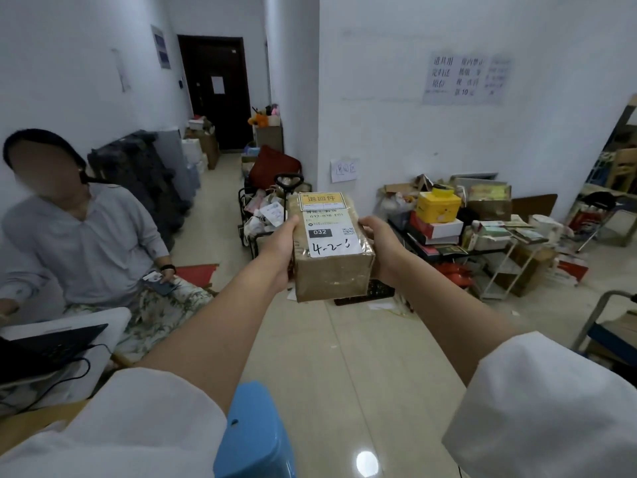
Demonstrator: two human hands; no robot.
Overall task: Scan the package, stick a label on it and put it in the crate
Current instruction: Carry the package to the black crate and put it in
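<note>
A brown cardboard package (331, 276) wrapped in clear tape is held out in front of me at chest height. Its top carries a white shipping label (331, 234) with "032" and handwritten "4-2-6", and a yellow sticker (321, 199) at the far end. My left hand (281, 248) grips its left side, thumb up on the top edge. My right hand (381, 246) grips the right side. Both arms are stretched forward. Behind the package, a black crate-like basket (379, 291) lies on the floor, mostly hidden.
A seated person (89, 236) with a phone is at the left, beside a white desk with a black laptop (51, 343). A trolley full of parcels (265, 212) stands ahead. Boxes are piled on a low rack (465, 222) at the right. A blue stool (255, 432) is below me.
</note>
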